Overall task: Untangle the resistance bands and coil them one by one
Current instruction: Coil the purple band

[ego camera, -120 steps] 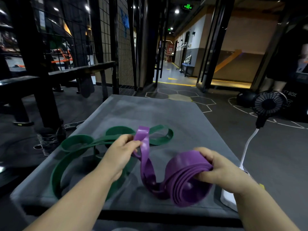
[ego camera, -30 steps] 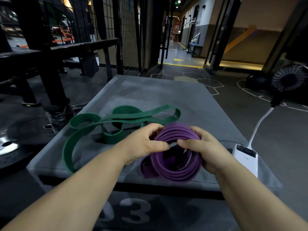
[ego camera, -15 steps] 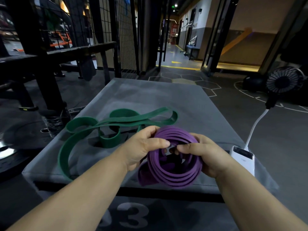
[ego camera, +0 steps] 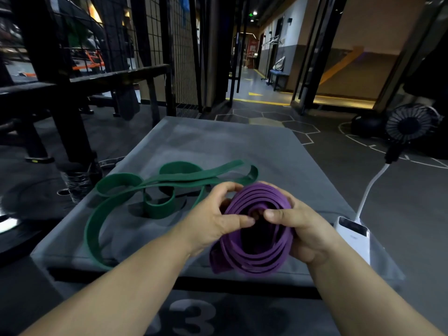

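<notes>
The purple resistance band (ego camera: 261, 260), wound into a coil of several turns, was held upright in both hands just above the near edge of a grey padded platform (ego camera: 218, 146). The left hand (ego camera: 213, 221) gripped the coil's left side, its fingers (ego camera: 228, 189) curled over the top turns and its thumb laid flat across the near face towards the hollow centre. The right hand (ego camera: 308, 234) clasped the opposite side, fingers wrapped round the outer turns and thumb pressed in at the rim of the centre, so that the two thumb tips nearly met (whether they touched could not be told). A loose end of the band bulged out at the coil's lower left. The green resistance band (ego camera: 155, 209) lay uncoiled on the platform to the left, sprawled in several open loops and apart from both hands. At the right edge of the platform a white power bank (ego camera: 354, 236) rested, joined by a white cable (ego camera: 371, 187) to a small black fan (ego camera: 409, 123).
</notes>
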Motion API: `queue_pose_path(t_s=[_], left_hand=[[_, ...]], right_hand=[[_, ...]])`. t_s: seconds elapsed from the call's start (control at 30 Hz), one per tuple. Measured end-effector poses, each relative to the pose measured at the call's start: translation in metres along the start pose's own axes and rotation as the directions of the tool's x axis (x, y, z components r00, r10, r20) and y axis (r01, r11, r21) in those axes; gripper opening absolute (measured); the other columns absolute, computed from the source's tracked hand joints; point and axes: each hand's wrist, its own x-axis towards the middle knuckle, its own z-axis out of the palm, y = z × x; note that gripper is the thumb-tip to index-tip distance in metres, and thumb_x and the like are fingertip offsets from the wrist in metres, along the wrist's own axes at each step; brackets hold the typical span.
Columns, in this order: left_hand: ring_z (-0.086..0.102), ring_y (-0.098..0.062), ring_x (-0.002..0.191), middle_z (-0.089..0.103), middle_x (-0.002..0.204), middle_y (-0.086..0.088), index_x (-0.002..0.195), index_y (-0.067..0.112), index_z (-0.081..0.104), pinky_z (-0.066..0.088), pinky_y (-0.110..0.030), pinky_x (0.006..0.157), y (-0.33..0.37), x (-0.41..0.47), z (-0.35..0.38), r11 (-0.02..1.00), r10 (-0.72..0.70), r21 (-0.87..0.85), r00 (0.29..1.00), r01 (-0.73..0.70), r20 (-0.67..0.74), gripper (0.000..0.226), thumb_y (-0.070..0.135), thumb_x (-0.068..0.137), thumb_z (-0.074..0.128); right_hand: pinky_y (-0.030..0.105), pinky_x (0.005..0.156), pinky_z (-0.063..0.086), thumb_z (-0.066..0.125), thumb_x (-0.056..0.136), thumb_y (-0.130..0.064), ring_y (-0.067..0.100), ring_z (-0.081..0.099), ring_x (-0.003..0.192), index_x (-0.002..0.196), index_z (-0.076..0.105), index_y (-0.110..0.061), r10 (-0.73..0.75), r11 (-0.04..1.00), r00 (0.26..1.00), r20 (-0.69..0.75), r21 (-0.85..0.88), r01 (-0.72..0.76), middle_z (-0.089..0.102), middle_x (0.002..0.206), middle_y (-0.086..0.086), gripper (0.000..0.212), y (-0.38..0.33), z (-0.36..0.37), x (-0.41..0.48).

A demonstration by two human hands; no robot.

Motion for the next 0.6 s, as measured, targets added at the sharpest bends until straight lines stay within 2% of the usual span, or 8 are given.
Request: queue_pose_path(t_s=[0.03,0.1,0.17,0.2,0.3,0.43,0.5,0.6], left_hand=[[0.068,-0.015,0.091,0.07,0.102,-0.004,0.117,0.017,0.056,0.056,-0.033,0.086,0.001,0.0,0.002,0.984,-0.016,-0.178,1.0,0.013,-0.016,0.061,0.012,0.06,0.079],[0.067,-0.026,0.088,0.068,0.101,-0.015,0.117,0.006,0.057,0.057,-0.036,0.081,0.001,0.0,0.005,0.873,-0.043,-0.487,0.999,0.029,-0.017,0.065,0.009,0.056,0.078],[0.065,-0.028,0.083,0.067,0.098,-0.019,0.118,-0.001,0.059,0.058,-0.035,0.075,-0.001,0.0,0.008,0.785,-0.047,-0.619,0.999,0.028,-0.014,0.068,0.014,0.053,0.077],[0.065,-0.025,0.074,0.067,0.089,-0.017,0.111,0.0,0.063,0.057,-0.032,0.068,0.0,-0.001,0.008,0.765,-0.043,-0.643,0.999,0.026,-0.011,0.061,0.015,0.053,0.077],[0.056,-0.014,0.053,0.061,0.067,-0.005,0.086,0.01,0.071,0.051,-0.024,0.052,0.001,-0.001,0.009,0.76,-0.027,-0.649,1.0,0.014,-0.011,0.032,0.016,0.055,0.076],[0.056,-0.014,0.056,0.063,0.072,-0.004,0.111,0.002,0.059,0.05,-0.025,0.054,0.004,0.001,0.007,0.848,-0.02,-0.529,0.997,-0.023,-0.074,0.049,0.012,0.066,0.074],[0.061,-0.013,0.063,0.068,0.078,-0.002,0.11,0.006,0.057,0.053,-0.024,0.062,0.004,0.002,0.007,0.902,0.024,-0.427,0.995,-0.063,-0.097,0.054,0.017,0.063,0.079],[0.066,-0.016,0.086,0.071,0.091,-0.002,0.107,0.011,0.057,0.053,-0.029,0.083,-0.002,0.001,0.009,0.945,0.074,-0.309,0.991,-0.105,-0.11,0.06,0.035,0.057,0.081]], right_hand=[[0.045,0.086,0.055,0.079,0.061,-0.001,0.04,0.059,0.099,0.131,0.045,0.007,-0.011,0.999,1.0,-0.01,-0.046,0.01,0.058,0.113,0.028,0.079,-0.002,0.0,0.0],[0.039,0.08,0.057,0.075,0.058,0.007,0.035,0.064,0.094,0.127,0.05,0.002,-0.015,0.982,0.994,-0.104,-0.19,-0.005,0.065,0.109,0.021,0.074,-0.005,0.001,-0.001],[0.036,0.078,0.056,0.076,0.056,0.005,0.028,0.07,0.09,0.117,0.059,-0.01,-0.031,0.917,0.975,-0.22,-0.395,-0.06,0.072,0.1,0.01,0.065,-0.006,0.003,-0.001],[0.036,0.08,0.055,0.079,0.056,-0.001,0.024,0.071,0.088,0.11,0.063,-0.015,-0.044,0.852,0.965,-0.26,-0.514,-0.1,0.074,0.096,0.006,0.058,-0.006,0.004,-0.002],[0.034,0.08,0.056,0.088,0.063,-0.008,0.015,0.072,0.082,0.098,0.066,-0.025,-0.06,0.656,0.942,-0.331,-0.724,-0.213,0.075,0.089,-0.002,0.046,-0.01,0.006,-0.005],[0.03,0.082,0.057,0.093,0.059,-0.016,0.006,0.07,0.085,0.107,0.059,-0.029,-0.085,0.564,0.943,-0.321,-0.796,-0.221,0.073,0.094,-0.006,0.06,-0.007,0.014,-0.008],[0.035,0.082,0.058,0.092,0.061,-0.022,0.012,0.071,0.085,0.104,0.061,-0.025,-0.158,0.614,0.926,-0.343,-0.769,-0.18,0.074,0.093,-0.001,0.053,0.0,0.016,-0.007],[0.046,0.084,0.057,0.083,0.058,-0.031,0.029,0.071,0.083,0.099,0.065,-0.006,-0.238,0.828,0.909,-0.341,-0.561,0.006,0.074,0.089,0.012,0.051,0.009,0.016,-0.003]])
